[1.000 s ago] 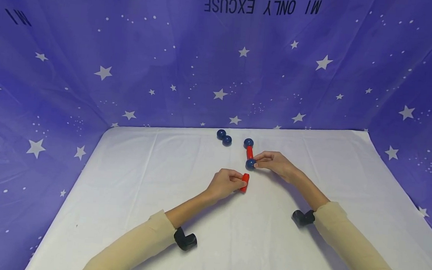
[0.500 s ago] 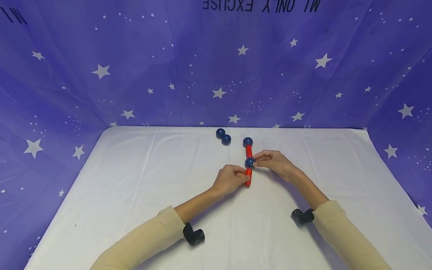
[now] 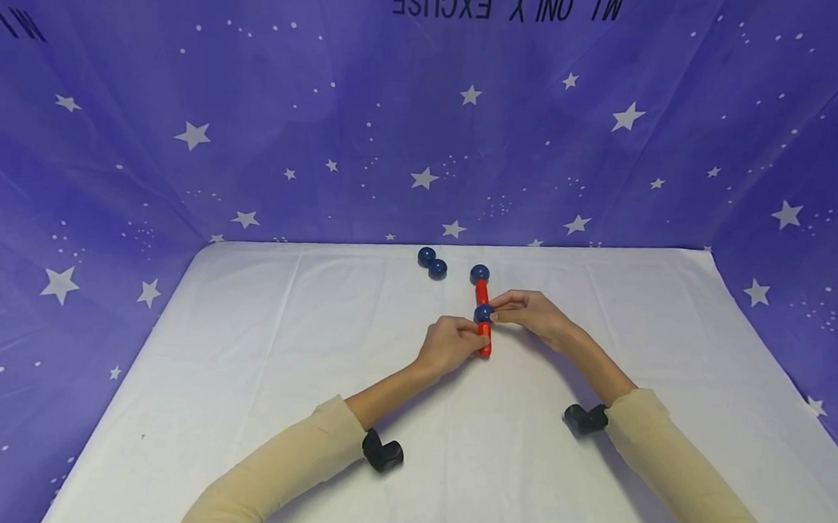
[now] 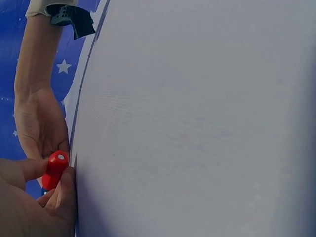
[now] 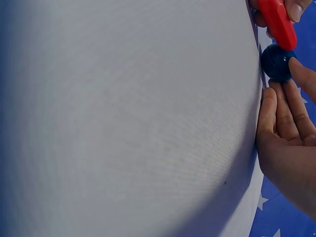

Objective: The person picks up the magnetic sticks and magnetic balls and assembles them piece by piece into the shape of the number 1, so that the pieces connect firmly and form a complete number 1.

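A red rod is pinched between the thumb and fingers of my left hand. Its far end meets a blue ball, and in the right wrist view the red rod touches the blue ball. My right hand grips that ball from the right with thumb and fingertips. Beyond it, a second red rod runs to another blue ball, so the pieces form one line. In the left wrist view, the held rod shows a pale round disc on its end.
Two more blue balls touch each other at the back, left of the line. Everything lies on a white cloth-covered table. A purple star-printed curtain stands behind and at the sides. Black wrist mounts hang by the sleeves.
My left hand has moved right and away from me, bringing its red rod against the near blue ball. The rod was apart from the ball a second ago. My right hand stays nearly still.
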Motion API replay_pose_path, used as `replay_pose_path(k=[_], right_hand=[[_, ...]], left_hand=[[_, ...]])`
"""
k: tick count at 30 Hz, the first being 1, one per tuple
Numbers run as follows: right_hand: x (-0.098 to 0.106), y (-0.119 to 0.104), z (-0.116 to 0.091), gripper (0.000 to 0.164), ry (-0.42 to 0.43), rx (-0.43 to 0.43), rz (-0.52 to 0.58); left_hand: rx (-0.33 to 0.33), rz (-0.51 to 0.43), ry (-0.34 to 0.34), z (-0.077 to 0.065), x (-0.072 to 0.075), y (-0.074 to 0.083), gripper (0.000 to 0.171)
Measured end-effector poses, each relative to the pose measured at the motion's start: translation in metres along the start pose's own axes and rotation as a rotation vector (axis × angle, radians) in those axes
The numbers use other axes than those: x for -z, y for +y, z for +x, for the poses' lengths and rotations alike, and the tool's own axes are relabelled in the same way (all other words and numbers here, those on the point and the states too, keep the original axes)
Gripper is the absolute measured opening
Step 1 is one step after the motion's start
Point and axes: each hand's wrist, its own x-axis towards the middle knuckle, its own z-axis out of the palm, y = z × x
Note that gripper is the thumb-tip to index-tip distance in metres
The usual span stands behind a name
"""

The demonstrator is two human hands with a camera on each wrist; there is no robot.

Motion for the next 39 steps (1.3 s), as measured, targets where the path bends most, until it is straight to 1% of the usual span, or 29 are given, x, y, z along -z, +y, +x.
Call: replay_pose_path(k=[8,14,26,33,39], right_hand=[[0.0002,0.0016,0.0005,0.039,-0.016,0.009,0.008],[0.0006,0.002,0.0001,0.039,-0.012,0.008,0.006],[0.0006,0.0032,0.0013,0.037,-0.004,0.004,0.012],[0.0007,0.0018,0.0009,0.036,-0.006,0.006,0.004],[0.0005,0.0002,0.0001,0.035,-0.01,0.014,0.0]], left_hand=[[0.0,-0.015,0.009,0.0023,-0.0008,-0.0008,0.018],[0.006,-0.01,0.012,0.0039,-0.0024,-0.0003,0.018],[0.019,0.046,0.027,0.0068,-0.0048,0.0014,0.021],[0.036,0.042,0.011,0.0068,-0.0048,0.0029,0.019],[0.028,0.068,-0.002,0.0079,-0.0042,0.0038,0.018]])
